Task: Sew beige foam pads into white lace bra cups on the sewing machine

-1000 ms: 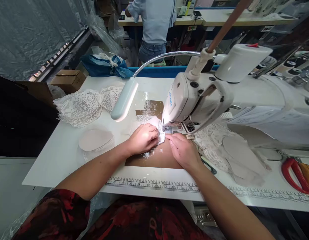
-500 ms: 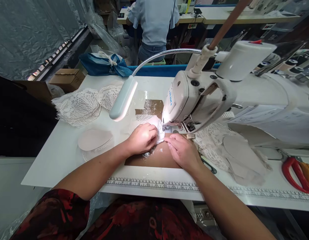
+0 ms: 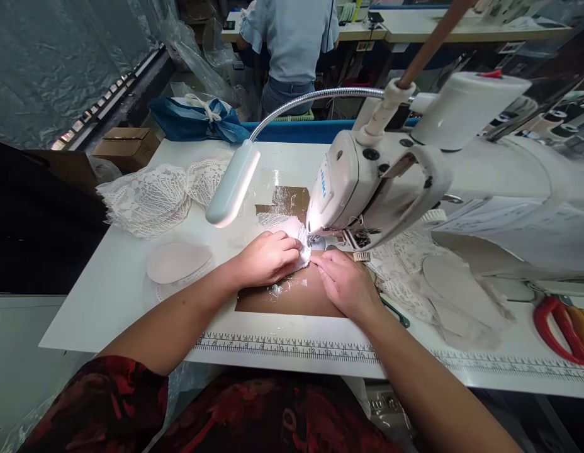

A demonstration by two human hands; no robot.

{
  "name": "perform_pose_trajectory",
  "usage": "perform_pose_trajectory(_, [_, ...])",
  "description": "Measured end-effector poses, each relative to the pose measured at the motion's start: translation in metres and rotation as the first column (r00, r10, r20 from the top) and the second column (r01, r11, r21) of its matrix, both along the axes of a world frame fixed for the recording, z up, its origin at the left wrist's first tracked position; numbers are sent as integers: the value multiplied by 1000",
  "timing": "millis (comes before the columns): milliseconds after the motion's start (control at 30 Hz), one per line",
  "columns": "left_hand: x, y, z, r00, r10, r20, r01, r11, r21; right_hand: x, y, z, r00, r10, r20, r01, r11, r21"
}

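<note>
A small white lace piece (image 3: 302, 249) lies under the needle area of a white sewing machine (image 3: 342, 182), over brown tape on the table. My left hand (image 3: 268, 258) has its fingers curled and pressed onto the left part of the lace. At the lace's right edge, my right hand (image 3: 343, 277) pinches the border between thumb and forefinger, close to the presser foot. The fingertips of my left hand are partly hidden against the cloth. A lit lamp (image 3: 233, 184) on a bendy metal neck hangs over the work.
Lace pieces (image 3: 148, 198) lie at the back left, and an oval cloth piece (image 3: 179, 263) nearer. More lace and cloth (image 3: 450, 289) lie right, beside red-handled scissors (image 3: 559, 330). A person (image 3: 292, 50) sits beyond the table.
My left hand has shifted slightly to the left, its fingers now flatter over the lace. The lace has turned a little near the needle. My right hand has barely moved.
</note>
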State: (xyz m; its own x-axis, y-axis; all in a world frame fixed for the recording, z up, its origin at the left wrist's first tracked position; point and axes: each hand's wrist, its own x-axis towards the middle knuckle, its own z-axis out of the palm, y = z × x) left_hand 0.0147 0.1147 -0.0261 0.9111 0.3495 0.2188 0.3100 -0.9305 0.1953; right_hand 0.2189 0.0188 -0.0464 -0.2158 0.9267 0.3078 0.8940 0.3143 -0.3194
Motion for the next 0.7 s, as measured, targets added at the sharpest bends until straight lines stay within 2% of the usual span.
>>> perform_pose_trajectory(367, [2, 0, -2, 996, 43, 77, -31, 989, -143, -1, 0, 2, 994, 13, 110, -13, 1000, 5])
perform_pose_trajectory(567, [2, 1, -4, 994, 25, 105, -3, 979, -205, -1, 0, 4, 1000, -6, 23, 6, 1000, -9])
perform_pose_trajectory(700, [2, 2, -3, 995, 30, 99, -5, 969, -247, 0, 0, 2, 999, 18, 30, -18, 1000, -10])
